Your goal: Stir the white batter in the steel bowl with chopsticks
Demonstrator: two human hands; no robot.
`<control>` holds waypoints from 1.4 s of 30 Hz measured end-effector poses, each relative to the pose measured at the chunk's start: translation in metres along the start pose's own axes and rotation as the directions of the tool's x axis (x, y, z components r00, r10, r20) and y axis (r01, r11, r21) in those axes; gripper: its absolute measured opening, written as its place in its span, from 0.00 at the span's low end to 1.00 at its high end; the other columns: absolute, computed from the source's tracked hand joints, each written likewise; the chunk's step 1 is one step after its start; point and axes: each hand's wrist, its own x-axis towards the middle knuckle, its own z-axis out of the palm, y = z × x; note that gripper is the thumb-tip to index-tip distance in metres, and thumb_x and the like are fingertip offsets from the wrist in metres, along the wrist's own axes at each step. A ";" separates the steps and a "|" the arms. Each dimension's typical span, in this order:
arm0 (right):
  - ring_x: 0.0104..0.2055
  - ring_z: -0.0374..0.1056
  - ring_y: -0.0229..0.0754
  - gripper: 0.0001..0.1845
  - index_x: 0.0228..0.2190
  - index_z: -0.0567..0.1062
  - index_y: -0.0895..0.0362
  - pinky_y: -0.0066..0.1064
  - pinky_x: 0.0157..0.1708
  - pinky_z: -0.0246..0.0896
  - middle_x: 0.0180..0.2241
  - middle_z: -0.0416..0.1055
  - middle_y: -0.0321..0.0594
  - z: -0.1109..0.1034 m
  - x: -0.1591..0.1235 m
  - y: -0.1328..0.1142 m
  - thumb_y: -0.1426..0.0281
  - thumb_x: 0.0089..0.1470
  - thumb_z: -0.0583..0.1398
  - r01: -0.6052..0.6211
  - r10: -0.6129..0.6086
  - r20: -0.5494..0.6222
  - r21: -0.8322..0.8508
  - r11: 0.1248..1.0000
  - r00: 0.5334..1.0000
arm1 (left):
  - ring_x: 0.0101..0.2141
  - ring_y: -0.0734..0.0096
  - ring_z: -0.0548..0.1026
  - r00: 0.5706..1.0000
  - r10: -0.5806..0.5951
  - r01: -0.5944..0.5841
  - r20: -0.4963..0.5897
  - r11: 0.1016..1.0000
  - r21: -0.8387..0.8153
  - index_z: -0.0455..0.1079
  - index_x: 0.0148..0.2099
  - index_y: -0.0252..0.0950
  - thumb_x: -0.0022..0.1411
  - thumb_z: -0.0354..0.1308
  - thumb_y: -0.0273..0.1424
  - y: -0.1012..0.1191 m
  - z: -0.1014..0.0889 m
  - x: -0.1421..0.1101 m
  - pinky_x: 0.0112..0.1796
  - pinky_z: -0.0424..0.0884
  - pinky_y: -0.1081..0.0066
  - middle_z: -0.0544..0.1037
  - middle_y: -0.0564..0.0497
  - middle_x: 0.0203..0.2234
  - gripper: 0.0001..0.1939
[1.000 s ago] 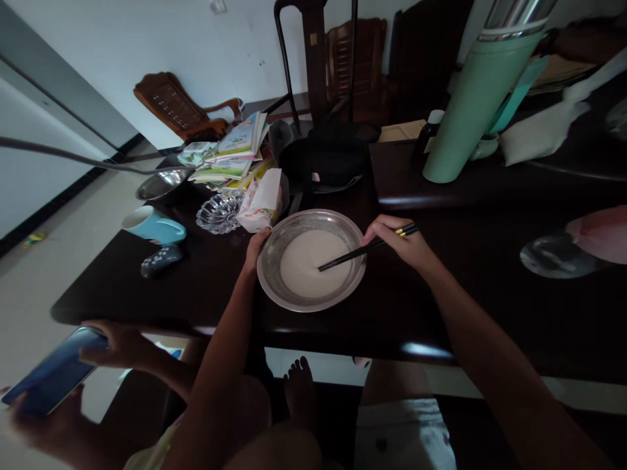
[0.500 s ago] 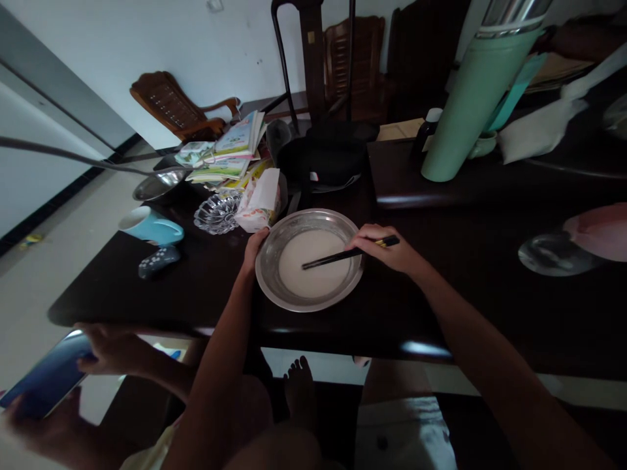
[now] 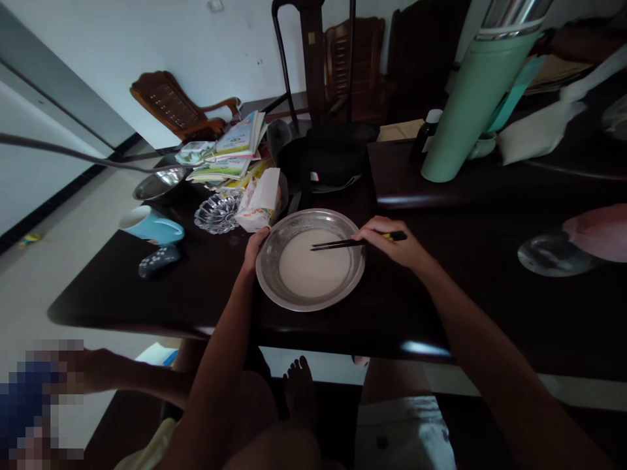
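A round metal bowl [image 3: 264, 277] sits on the dark table near its front edge. White, milky batter [image 3: 313, 267] fills its middle. My left hand [image 3: 255, 247] grips the bowl's left rim, with the thumb on the edge and the other fingers hidden beneath. Above the right rim, my right hand [image 3: 389, 240] is closed around a pair of black chopsticks [image 3: 337, 245]. Their tips lie over the batter, pointing left; whether they dip into it I cannot tell.
Left of the bowl are a crystal dish [image 3: 218, 213], a tissue pack [image 3: 259, 202], a blue mug [image 3: 151, 225] and a game controller [image 3: 159, 261]. A black bag [image 3: 323, 160] lies behind it. A green thermos [image 3: 477, 104] stands back right. Another person's arm [image 3: 137, 375] is at lower left.
My right hand has moved slightly right, and the chopstick tips have shifted up and to the right across the batter. My left hand stays on the rim. The other person's arm has moved.
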 end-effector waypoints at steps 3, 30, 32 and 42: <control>0.32 0.73 0.40 0.18 0.29 0.79 0.54 0.33 0.35 0.65 0.27 0.77 0.37 -0.006 -0.001 -0.002 0.60 0.63 0.55 -0.090 0.099 -0.076 0.109 0.990 0.992 | 0.21 0.74 0.65 1.000 -0.007 0.007 -0.012 1.000 0.007 0.66 0.24 0.38 0.52 0.62 0.39 0.001 0.001 -0.001 0.23 0.61 0.72 0.68 0.58 0.18 0.13; 0.29 0.73 0.41 0.21 0.28 0.78 0.54 0.34 0.32 0.65 0.25 0.76 0.38 -0.006 -0.003 -0.003 0.56 0.63 0.54 -0.093 0.104 -0.060 0.169 0.981 0.993 | 0.19 0.77 0.56 0.998 0.016 -0.018 0.059 0.999 0.033 0.57 0.21 0.38 0.51 0.60 0.36 0.008 0.004 0.006 0.21 0.56 0.74 0.58 0.58 0.17 0.16; 0.33 0.72 0.42 0.20 0.27 0.80 0.54 0.35 0.36 0.65 0.28 0.77 0.39 0.003 -0.003 -0.004 0.57 0.62 0.56 -0.034 0.031 0.041 0.078 0.996 0.999 | 0.20 0.77 0.56 0.998 0.017 -0.019 0.057 0.999 0.030 0.58 0.21 0.38 0.49 0.61 0.36 0.008 0.004 0.008 0.21 0.56 0.74 0.59 0.58 0.17 0.15; 0.29 0.72 0.41 0.22 0.27 0.78 0.54 0.33 0.32 0.64 0.24 0.76 0.37 -0.004 -0.002 -0.001 0.54 0.62 0.55 -0.103 0.119 -0.081 0.183 0.978 0.990 | 0.20 0.75 0.60 1.000 0.018 -0.018 0.003 1.000 0.001 0.61 0.22 0.38 0.48 0.62 0.39 0.003 0.004 0.001 0.22 0.58 0.73 0.63 0.57 0.17 0.14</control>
